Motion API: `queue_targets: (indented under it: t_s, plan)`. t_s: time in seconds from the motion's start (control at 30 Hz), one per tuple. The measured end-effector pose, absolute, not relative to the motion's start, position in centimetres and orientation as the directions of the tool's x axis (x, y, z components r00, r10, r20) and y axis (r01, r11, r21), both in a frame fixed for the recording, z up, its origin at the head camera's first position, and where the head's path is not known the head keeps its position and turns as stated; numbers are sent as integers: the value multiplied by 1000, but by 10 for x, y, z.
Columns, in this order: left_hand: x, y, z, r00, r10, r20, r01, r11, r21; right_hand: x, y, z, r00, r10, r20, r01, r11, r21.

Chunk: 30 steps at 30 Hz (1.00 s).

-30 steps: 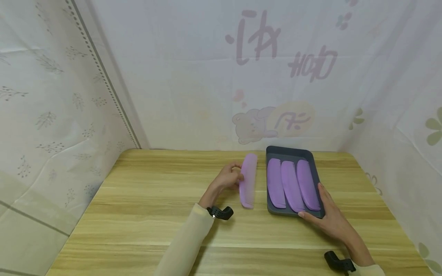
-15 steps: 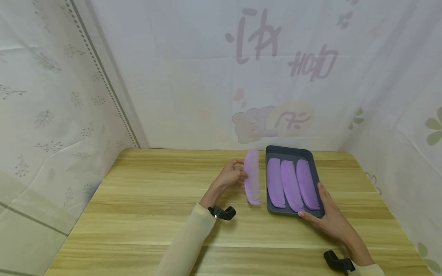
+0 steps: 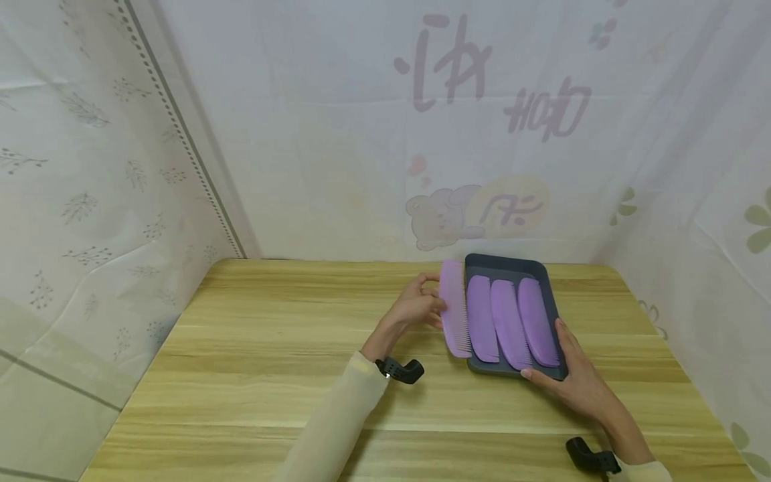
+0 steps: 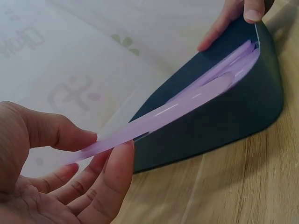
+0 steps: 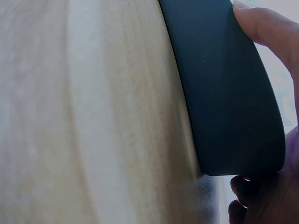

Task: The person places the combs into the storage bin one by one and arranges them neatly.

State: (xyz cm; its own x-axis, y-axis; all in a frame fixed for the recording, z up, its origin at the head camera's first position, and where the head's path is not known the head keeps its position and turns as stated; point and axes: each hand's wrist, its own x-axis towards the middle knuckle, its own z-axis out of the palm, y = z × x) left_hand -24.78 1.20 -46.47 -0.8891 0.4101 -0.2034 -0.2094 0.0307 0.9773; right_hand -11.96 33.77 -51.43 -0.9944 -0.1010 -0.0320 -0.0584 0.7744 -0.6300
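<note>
My left hand (image 3: 415, 309) pinches a light purple comb (image 3: 454, 311) by its spine, thumb above and fingers below, as the left wrist view shows. The comb's teeth face right and lie over the left rim of a dark grey tray (image 3: 504, 266). Inside the tray rest three more purple combs: a left one (image 3: 482, 320), a middle one (image 3: 508, 321) and a right one (image 3: 536, 321). At the tray's near right corner my right hand (image 3: 581, 381) grips the wall, its thumb (image 5: 266, 23) on the rim. Its other fingers are partly hidden there.
Under the tray is a wood-grain table (image 3: 289, 321). A pale printed cloth (image 3: 325, 167) hangs behind the table and along both sides. Each wrist carries a black camera band, the left one (image 3: 400, 370) near the table's middle.
My left hand has carried the comb rightward, from the table beside the tray to over the tray's left rim. The right hand and the tray stay where they were.
</note>
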Motion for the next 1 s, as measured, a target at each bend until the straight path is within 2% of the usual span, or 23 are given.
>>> queue_targets:
  t_s: [1.0]
  plan:
    - [-252, 43, -463, -878, 417, -235, -242, 37, 970, -120, 339, -515, -994, -106, -19, -70, 770, -635]
